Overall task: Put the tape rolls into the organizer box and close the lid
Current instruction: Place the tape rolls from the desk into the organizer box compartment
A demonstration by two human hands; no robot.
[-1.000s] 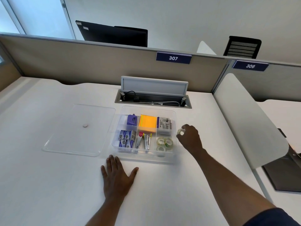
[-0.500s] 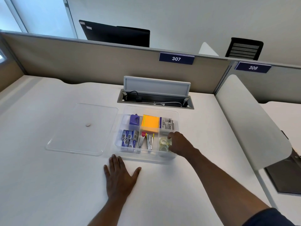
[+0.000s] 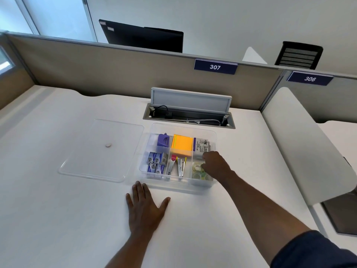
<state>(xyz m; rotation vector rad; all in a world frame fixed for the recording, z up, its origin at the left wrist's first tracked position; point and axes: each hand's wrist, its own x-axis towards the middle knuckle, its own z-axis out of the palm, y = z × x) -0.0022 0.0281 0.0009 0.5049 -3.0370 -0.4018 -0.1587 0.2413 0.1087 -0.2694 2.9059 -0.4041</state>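
Over the organizer box's (image 3: 178,130) near-right compartment, the right hand (image 3: 215,165) curls above the tape rolls (image 3: 199,171); whether it grips one, I cannot tell. Left hand (image 3: 144,209) lies flat, released, on the table (image 3: 58,219); lid (image 3: 100,149) lies left of the box.

— What's this person wearing, from where you stand?

— Not much to go on. The right arm (image 3: 257,206) has a dark navy sleeve (image 3: 316,250), short, ending above the elbow. The forearm below it is bare.

— And the other arm?

— The left forearm (image 3: 123,252) is bare as far as it shows. 2 bare hands, the left hand (image 3: 145,210) and the right hand (image 3: 215,164). No watch, no rings, no gloves.
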